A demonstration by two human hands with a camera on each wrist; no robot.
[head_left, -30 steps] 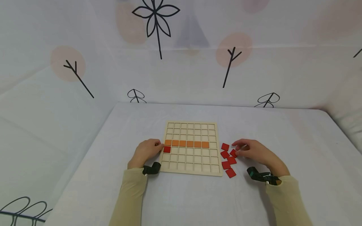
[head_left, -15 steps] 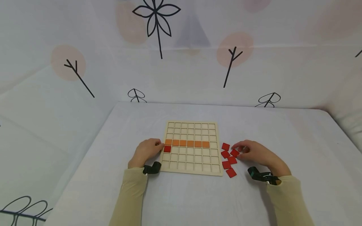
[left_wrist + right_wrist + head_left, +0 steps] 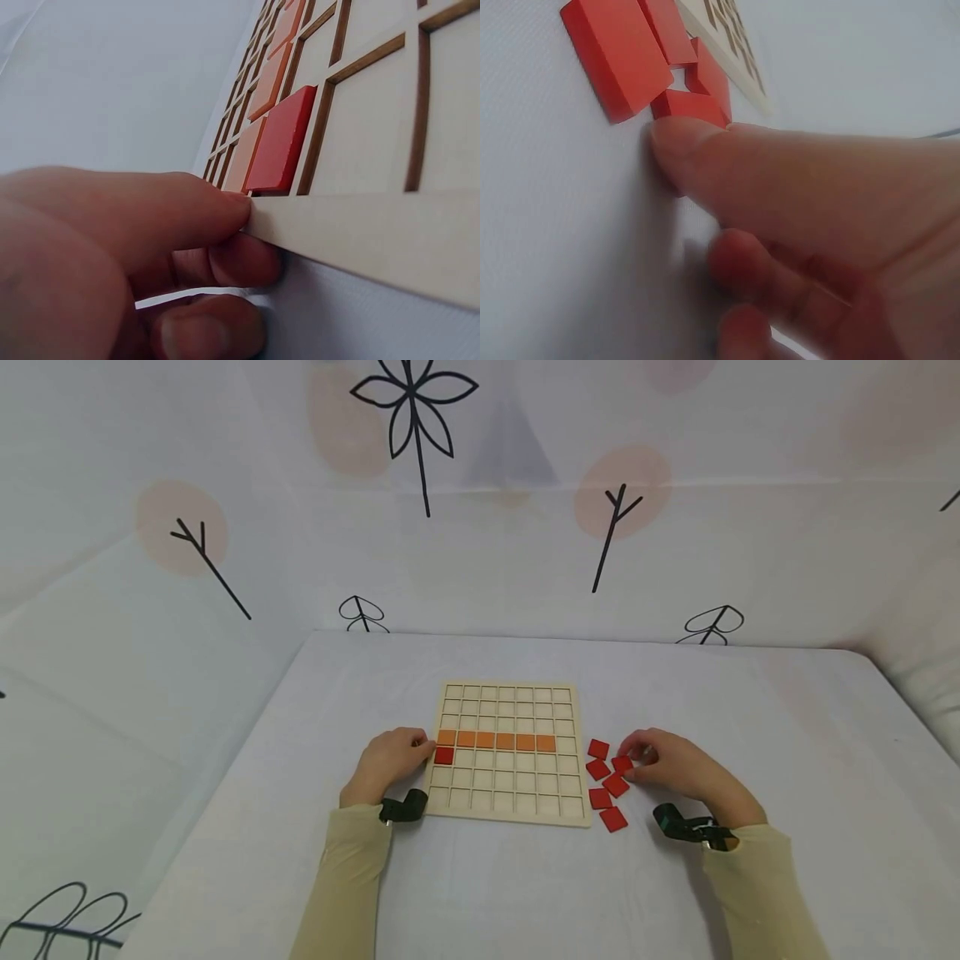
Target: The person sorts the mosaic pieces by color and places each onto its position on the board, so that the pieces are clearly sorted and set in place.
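Note:
A pale wooden grid board (image 3: 492,804) lies flat, bearing a row of orange tiles (image 3: 485,740) and one red tile (image 3: 444,756) in the leftmost cell just below that row. At the board's left edge, my left hand (image 3: 392,764) pinches the rim; the left wrist view shows its thumb (image 3: 217,206) at the edge beside the red tile. My right hand (image 3: 678,764) has its thumb and fingertips on either side of a loose red tile (image 3: 622,764), pinching it. In the right wrist view, the thumb (image 3: 686,146) overlaps this tile (image 3: 690,106) and hides part of it.
More loose red tiles (image 3: 613,819) lie close together between the board's right edge and my right hand. White cloth (image 3: 495,893) covers the table. A patterned fabric backdrop (image 3: 480,568) rises behind it.
My right hand's fingertips have drawn in around the loose red tile, and the hand has shifted slightly left. My left hand and the board stay where they were.

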